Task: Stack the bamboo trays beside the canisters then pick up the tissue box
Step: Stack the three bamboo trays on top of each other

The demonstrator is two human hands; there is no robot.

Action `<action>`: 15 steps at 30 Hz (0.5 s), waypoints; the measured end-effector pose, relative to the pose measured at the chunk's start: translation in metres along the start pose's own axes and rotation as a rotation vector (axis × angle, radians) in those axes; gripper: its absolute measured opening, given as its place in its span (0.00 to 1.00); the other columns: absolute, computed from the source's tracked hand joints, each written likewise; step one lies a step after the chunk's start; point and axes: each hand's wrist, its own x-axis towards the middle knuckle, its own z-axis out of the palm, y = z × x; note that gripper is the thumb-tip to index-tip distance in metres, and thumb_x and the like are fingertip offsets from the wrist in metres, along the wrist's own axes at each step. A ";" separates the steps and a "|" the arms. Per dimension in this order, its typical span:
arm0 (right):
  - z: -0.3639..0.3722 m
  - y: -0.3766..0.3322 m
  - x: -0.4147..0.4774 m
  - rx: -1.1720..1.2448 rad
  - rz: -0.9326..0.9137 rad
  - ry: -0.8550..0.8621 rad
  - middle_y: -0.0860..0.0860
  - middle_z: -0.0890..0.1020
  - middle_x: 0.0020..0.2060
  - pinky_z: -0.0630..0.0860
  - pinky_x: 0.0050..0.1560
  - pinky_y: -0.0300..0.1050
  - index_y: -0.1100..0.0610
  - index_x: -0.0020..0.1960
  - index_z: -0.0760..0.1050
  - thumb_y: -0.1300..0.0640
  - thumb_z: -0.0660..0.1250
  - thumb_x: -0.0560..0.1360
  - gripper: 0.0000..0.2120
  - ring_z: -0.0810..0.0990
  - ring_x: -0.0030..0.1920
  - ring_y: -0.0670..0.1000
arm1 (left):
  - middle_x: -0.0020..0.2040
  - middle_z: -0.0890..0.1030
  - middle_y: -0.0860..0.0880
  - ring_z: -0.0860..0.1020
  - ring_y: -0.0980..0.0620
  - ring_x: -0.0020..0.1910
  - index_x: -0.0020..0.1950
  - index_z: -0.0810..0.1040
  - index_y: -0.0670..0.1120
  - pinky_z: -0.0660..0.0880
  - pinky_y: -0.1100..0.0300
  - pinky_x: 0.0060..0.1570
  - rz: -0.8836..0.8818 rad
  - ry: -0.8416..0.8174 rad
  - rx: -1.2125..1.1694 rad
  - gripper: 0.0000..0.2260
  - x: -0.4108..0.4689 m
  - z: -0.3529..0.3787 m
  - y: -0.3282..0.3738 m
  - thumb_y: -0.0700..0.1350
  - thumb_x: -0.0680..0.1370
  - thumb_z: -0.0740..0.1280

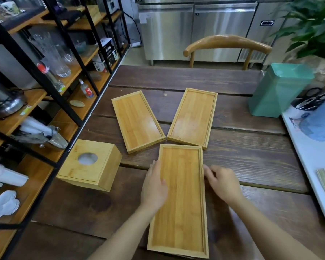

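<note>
Near tray [178,212] — left hand [154,186] flat along left rim, right hand [222,182] gripping right rim; left tray [138,121], right tray [192,117] close ahead — tissue box [88,166] left.

Place: a café or tea-shop back room, part kitchen and part store.
Fridge: a steel under-counter fridge [195,30] along the far wall (catering kit, not a home's).
Shelves: black-framed shelves [71,102] with wooden boards, holding glasses [51,53], a bottle [85,89], boxed goods [106,51] and a metal pot [8,104].
Seating: a dark plank table [176,77] with a curved wooden chair [227,43].
Serving ware: bamboo trays [137,121] and a teal canister [278,91] on the table.
Greenery: a leafy plant [313,25] at the far right.
</note>
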 end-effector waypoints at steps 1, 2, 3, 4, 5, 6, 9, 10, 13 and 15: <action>-0.003 0.000 0.010 0.045 0.053 0.022 0.46 0.68 0.22 0.63 0.28 0.45 0.53 0.29 0.64 0.50 0.59 0.77 0.19 0.70 0.26 0.51 | 0.78 0.55 0.51 0.55 0.52 0.76 0.77 0.52 0.48 0.57 0.57 0.71 0.033 0.032 0.045 0.27 0.006 -0.002 0.002 0.40 0.80 0.59; -0.005 0.001 0.020 0.084 0.111 0.042 0.49 0.73 0.25 0.69 0.31 0.46 0.54 0.32 0.68 0.50 0.59 0.77 0.16 0.74 0.30 0.53 | 0.77 0.58 0.50 0.57 0.51 0.75 0.76 0.54 0.48 0.57 0.56 0.72 0.069 0.064 0.080 0.27 0.014 -0.005 0.005 0.42 0.80 0.60; -0.007 0.003 0.030 0.110 0.172 0.053 0.51 0.77 0.30 0.74 0.36 0.49 0.55 0.38 0.72 0.49 0.59 0.77 0.13 0.76 0.34 0.55 | 0.76 0.61 0.49 0.59 0.51 0.75 0.76 0.56 0.47 0.58 0.55 0.72 0.103 0.084 0.110 0.26 0.025 -0.008 0.010 0.43 0.79 0.60; -0.010 0.004 0.040 0.127 0.234 0.054 0.53 0.78 0.36 0.76 0.41 0.52 0.57 0.45 0.73 0.49 0.59 0.77 0.12 0.78 0.39 0.56 | 0.75 0.64 0.48 0.61 0.50 0.74 0.75 0.58 0.46 0.59 0.54 0.72 0.141 0.098 0.135 0.24 0.038 -0.012 0.016 0.44 0.80 0.60; -0.011 0.005 0.050 0.143 0.287 0.050 0.54 0.79 0.41 0.77 0.45 0.53 0.59 0.50 0.73 0.49 0.59 0.77 0.13 0.78 0.43 0.57 | 0.73 0.66 0.47 0.62 0.49 0.73 0.74 0.60 0.45 0.59 0.54 0.72 0.172 0.107 0.148 0.23 0.052 -0.016 0.023 0.44 0.80 0.60; -0.012 0.005 0.061 0.147 0.331 0.043 0.56 0.79 0.43 0.76 0.48 0.54 0.59 0.52 0.72 0.48 0.58 0.77 0.15 0.78 0.45 0.58 | 0.72 0.67 0.46 0.63 0.49 0.72 0.74 0.61 0.44 0.60 0.53 0.71 0.191 0.111 0.155 0.23 0.067 -0.020 0.030 0.44 0.80 0.60; -0.010 0.005 0.090 0.059 0.419 -0.016 0.60 0.81 0.45 0.76 0.49 0.55 0.60 0.48 0.73 0.44 0.56 0.77 0.19 0.78 0.46 0.61 | 0.74 0.66 0.45 0.60 0.47 0.74 0.74 0.60 0.42 0.55 0.52 0.73 0.214 0.097 0.276 0.22 0.111 -0.024 0.048 0.46 0.80 0.58; -0.008 0.003 0.098 0.023 0.430 -0.050 0.60 0.81 0.44 0.76 0.49 0.55 0.59 0.46 0.73 0.42 0.55 0.76 0.20 0.78 0.46 0.61 | 0.75 0.63 0.44 0.57 0.47 0.75 0.74 0.59 0.42 0.50 0.52 0.74 0.205 0.064 0.346 0.23 0.124 -0.022 0.052 0.47 0.81 0.56; -0.004 -0.005 0.112 -0.033 0.452 -0.125 0.60 0.82 0.45 0.76 0.48 0.55 0.60 0.46 0.74 0.41 0.52 0.77 0.23 0.79 0.46 0.61 | 0.78 0.53 0.44 0.44 0.46 0.77 0.76 0.57 0.44 0.38 0.47 0.73 0.119 -0.094 0.537 0.24 0.150 -0.012 0.058 0.52 0.81 0.51; -0.001 -0.009 0.119 -0.083 0.429 -0.132 0.60 0.81 0.47 0.74 0.48 0.53 0.61 0.49 0.74 0.45 0.50 0.79 0.22 0.79 0.48 0.62 | 0.79 0.50 0.44 0.39 0.44 0.77 0.76 0.57 0.44 0.33 0.42 0.71 0.095 -0.128 0.594 0.25 0.158 -0.005 0.060 0.52 0.80 0.51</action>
